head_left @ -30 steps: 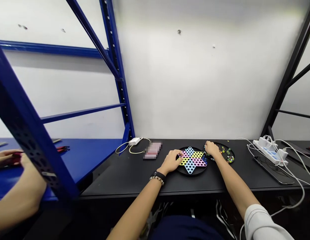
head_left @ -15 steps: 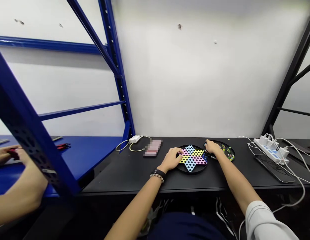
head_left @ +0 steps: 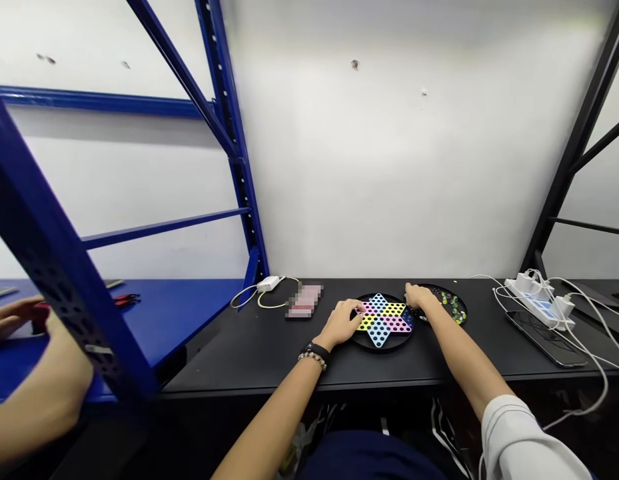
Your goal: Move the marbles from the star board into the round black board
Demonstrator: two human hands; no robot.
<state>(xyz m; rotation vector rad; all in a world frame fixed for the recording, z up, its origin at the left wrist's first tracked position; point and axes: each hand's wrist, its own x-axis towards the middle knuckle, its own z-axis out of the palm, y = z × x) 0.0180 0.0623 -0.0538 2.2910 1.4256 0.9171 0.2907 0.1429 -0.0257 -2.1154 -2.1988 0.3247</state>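
Note:
A six-pointed Chinese checkers board point(head_left: 378, 333) in pink, yellow and light blue lies in a round black tray. My left hand point(head_left: 342, 322) rests at its left side, thumb and fingers closed on the edge. Dark blue marbles point(head_left: 408, 316) show between the star's right-hand points. Just to the right is a round black lid point(head_left: 462, 305) with green, yellow and other small pieces point(head_left: 455, 308) scattered in it. Over the left part of this lid, my right hand point(head_left: 421, 298) has its fingers bent down and together; what they hold is hidden.
Behind my left hand lie a blurred pink phone-shaped item point(head_left: 305, 301) and a white adapter with cable point(head_left: 268, 284). A power strip point(head_left: 538, 303) with cables and a dark tablet point(head_left: 545, 339) are at right. Beyond the blue post, another person's hands point(head_left: 19, 317) work at a blue table.
My right hand has shifted a little left, toward the lid's left rim. My left hand stays on the board's edge. The view has tilted slightly upward.

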